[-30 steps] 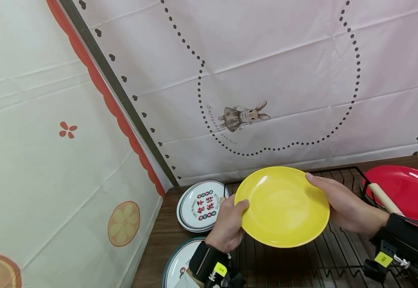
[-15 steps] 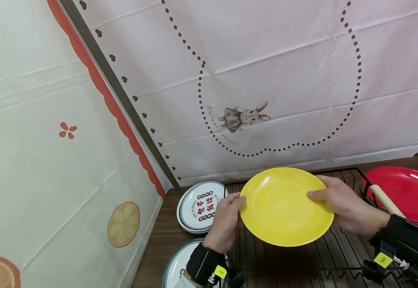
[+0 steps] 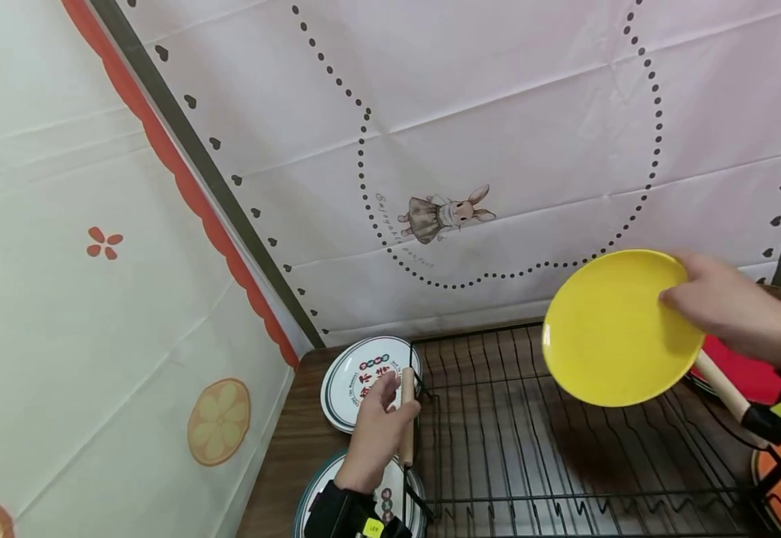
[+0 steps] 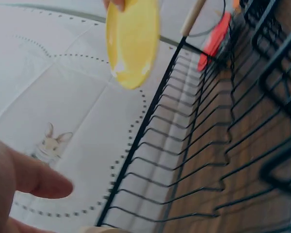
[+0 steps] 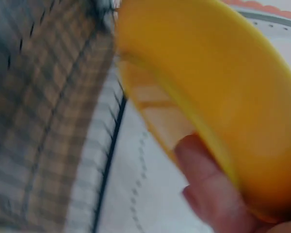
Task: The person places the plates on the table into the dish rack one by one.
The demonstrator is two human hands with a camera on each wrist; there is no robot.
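Behind the black wire rack point(image 3: 531, 433) on the table hangs a rabbit-print cloth; above the rack's right side the right hand point(image 3: 733, 310) pinches the yellow plate point(image 3: 622, 325), best lowered edge-on into a slot, while the left hand point(image 3: 377, 426) curls round the rack's wooden handle point(image 3: 406, 415).

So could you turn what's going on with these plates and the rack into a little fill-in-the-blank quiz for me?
1. The right hand holds a plate whose colour is ____.
2. The left hand grips the ____ handle at the left end of the black wire rack.
3. The picture printed on the backdrop shows a ____ in a dress.
4. The patterned plates lie on the table to the ____ of the rack.

Missing words: yellow; wooden; rabbit; left
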